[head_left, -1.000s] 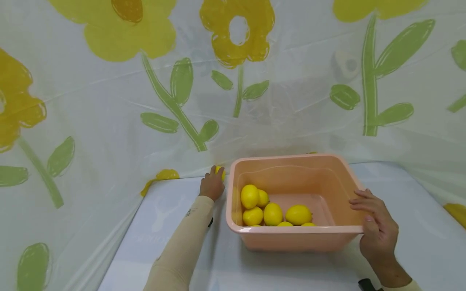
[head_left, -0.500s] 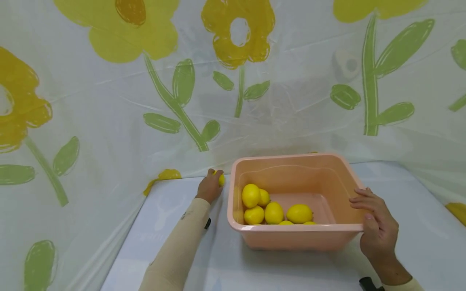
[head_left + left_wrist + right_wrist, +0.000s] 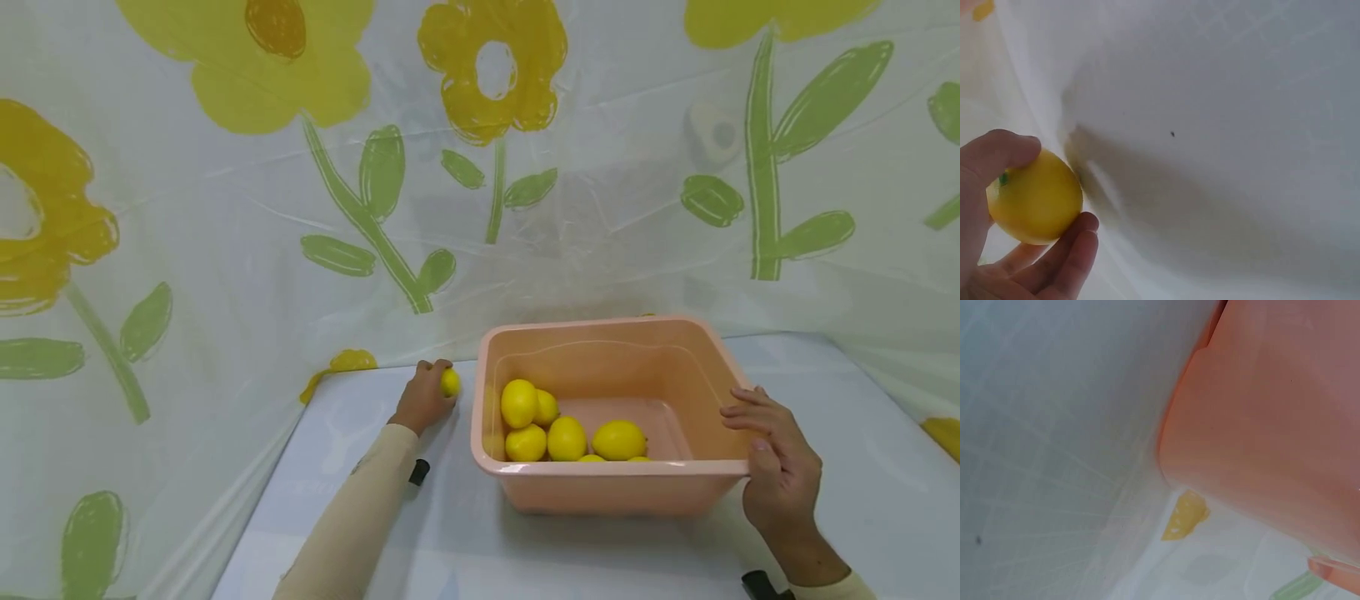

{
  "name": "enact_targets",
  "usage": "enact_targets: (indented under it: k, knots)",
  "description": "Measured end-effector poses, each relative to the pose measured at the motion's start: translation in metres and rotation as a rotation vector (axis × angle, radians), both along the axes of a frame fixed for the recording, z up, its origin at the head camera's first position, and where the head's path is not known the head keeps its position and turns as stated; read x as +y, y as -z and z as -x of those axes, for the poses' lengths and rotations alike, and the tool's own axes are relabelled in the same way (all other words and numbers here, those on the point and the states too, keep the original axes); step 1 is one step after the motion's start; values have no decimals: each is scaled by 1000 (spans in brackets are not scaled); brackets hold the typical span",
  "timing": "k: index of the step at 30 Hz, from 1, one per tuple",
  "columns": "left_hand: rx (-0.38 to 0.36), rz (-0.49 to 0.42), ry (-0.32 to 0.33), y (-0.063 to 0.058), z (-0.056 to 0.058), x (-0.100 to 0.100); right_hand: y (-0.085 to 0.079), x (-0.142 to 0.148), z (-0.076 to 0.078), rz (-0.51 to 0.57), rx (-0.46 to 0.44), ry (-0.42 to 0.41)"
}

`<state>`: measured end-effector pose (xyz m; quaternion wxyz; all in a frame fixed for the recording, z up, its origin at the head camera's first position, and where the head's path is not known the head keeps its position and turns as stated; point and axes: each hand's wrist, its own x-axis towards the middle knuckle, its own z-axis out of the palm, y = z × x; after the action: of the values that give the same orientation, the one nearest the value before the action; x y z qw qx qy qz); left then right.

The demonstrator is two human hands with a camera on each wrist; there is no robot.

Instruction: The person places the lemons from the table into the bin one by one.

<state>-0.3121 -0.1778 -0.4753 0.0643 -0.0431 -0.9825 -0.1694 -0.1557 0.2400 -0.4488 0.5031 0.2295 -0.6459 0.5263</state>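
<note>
My left hand (image 3: 426, 398) pinches a yellow lemon (image 3: 450, 382) near the table's back edge, left of the pink plastic basin (image 3: 615, 493). In the left wrist view, thumb and fingers hold the lemon (image 3: 1038, 199) from both sides, and a small green spot shows at its stem end. My right hand (image 3: 780, 467) grips the basin's right rim near the front corner, fingers over the rim. The right wrist view shows the basin's outer wall (image 3: 1260, 437) but not the hand. Several lemons (image 3: 566, 438) lie in the basin, mostly on its left; the front wall partly hides some.
The basin stands on a white-covered table (image 3: 330, 467). Behind the table hangs a pale curtain (image 3: 600, 208) printed with yellow flowers and green leaves. A black piece (image 3: 420, 472) shows beside the left wrist, another (image 3: 757, 583) by the right wrist.
My left hand has drawn the lemon back from the curtain, nearer to me and slightly left. The right hand keeps its place on the rim. The view has shifted slightly.
</note>
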Motion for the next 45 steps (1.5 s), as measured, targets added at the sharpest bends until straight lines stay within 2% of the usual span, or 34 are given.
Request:
enact_targets:
  k: [6,12,15,19,24,30,33,36,40,45]
  knots:
    - [31,-67,-13,-14,-13,-3,-3,-1,0,12,16,-6]
    - [87,-167,-18,-30,-30,4,-5,0,-1,2,-4,12]
    - [153,-217,-2,-41,-40,12,-5,2,-2,-6,-23,29]
    - [279,-305,30,-57,-54,24,-3,4,-3,5,-35,35]
    - [402,-408,110,-77,-72,40,-2,6,-7,2,-70,68]
    - [467,-436,291,-104,-96,60,-3,6,-11,19,-83,62]
    - [465,-422,400,-113,-102,75,-5,5,-10,13,-78,51]
    - [422,-386,482,-118,-103,91,-6,5,-7,-1,-85,58]
    - [309,-300,524,-118,-99,105,-5,3,-4,1,-84,40]
    - [168,-211,559,-113,-95,108,-3,0,-2,-28,-84,36]
